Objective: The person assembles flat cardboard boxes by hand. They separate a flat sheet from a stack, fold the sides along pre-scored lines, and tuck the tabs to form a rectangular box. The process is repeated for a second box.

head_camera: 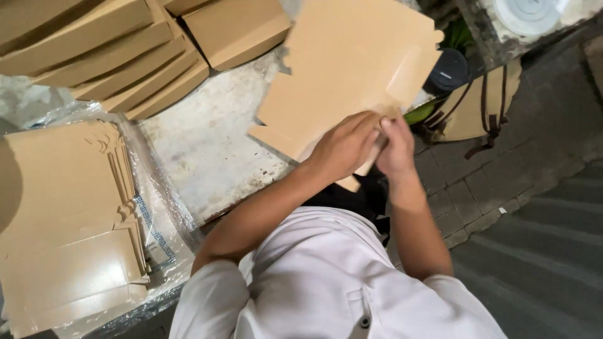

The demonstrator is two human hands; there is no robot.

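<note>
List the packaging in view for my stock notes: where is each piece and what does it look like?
Flat box blank: tan cardboard, held by left hand and right hand.
Folded boxes: tan, rowed, top left.
Stack of flat blanks: tan, lower left, on clear plastic wrap with a printed strip.

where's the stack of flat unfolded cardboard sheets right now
In the head view, the stack of flat sheets lies at the lower left on clear plastic wrap, below the folded boxes.

Both hands, left hand [344, 145] and right hand [394, 143], pinch the near edge of a flat cardboard blank [342, 69] (unfolded); stacked blanks [63, 220] lie left, folded boxes [119, 56] far left.
</note>
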